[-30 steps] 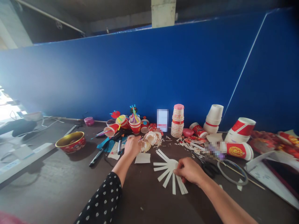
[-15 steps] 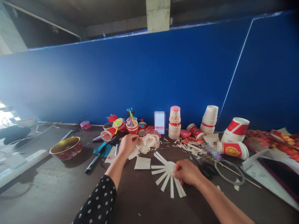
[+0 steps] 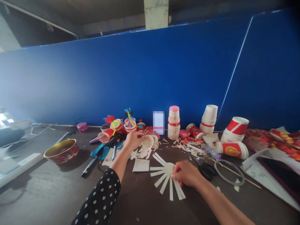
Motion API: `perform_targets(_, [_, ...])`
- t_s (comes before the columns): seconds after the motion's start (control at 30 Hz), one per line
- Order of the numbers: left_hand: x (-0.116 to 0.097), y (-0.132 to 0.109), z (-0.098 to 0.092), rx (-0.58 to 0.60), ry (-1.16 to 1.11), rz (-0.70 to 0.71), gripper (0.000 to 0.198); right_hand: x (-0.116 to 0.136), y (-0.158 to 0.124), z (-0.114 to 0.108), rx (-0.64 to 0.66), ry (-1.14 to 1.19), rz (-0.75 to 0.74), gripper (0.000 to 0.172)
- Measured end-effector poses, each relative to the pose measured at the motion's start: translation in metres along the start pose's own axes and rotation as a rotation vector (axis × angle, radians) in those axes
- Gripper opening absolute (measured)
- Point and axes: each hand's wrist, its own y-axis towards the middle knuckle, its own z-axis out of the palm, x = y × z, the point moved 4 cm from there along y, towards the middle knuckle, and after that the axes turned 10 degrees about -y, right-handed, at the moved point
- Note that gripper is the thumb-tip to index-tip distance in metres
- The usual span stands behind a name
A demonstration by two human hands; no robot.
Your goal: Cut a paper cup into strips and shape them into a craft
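My right hand [image 3: 187,173] is closed in a pinch on a white paper cutout [image 3: 169,169], a round centre with long strips fanning out; it lies on or just above the table. Farther off, my left hand [image 3: 133,140] is closed, fingertips pinching the upper left edge of a ruffled white paper piece [image 3: 147,143] with curled, fringed edges. Just below that piece lies a white paper square [image 3: 141,165]. Paper scraps [image 3: 188,150] are scattered to the right, near black-handled scissors [image 3: 207,170].
A stack of paper cups [image 3: 173,125] stands at the back, with white cups [image 3: 208,120] and red-and-white cups [image 3: 234,150] to its right. On the left sit a gold-lined bowl [image 3: 62,151] and a black pen-like tool [image 3: 90,165]. A clear ring [image 3: 217,170] of tape lies at right.
The ruffled paper piece looks flatter and turned under my left hand, which has shifted slightly. My right hand keeps its pinch on the strip cutout. The whole view has moved a little.
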Motion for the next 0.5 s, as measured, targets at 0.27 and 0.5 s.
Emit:
perform_targets(0.27, [0.01, -0.012, 0.029, 0.067, 0.123, 0.011, 0.038, -0.002, -0.001, 0.0, -0.016, 0.012, 0.005, 0.017])
perform_targets(0.5, [0.001, -0.009, 0.039, -0.02, 0.249, 0.225, 0.038, -0.005, 0.002, 0.003, -0.01, 0.056, -0.008, 0.016])
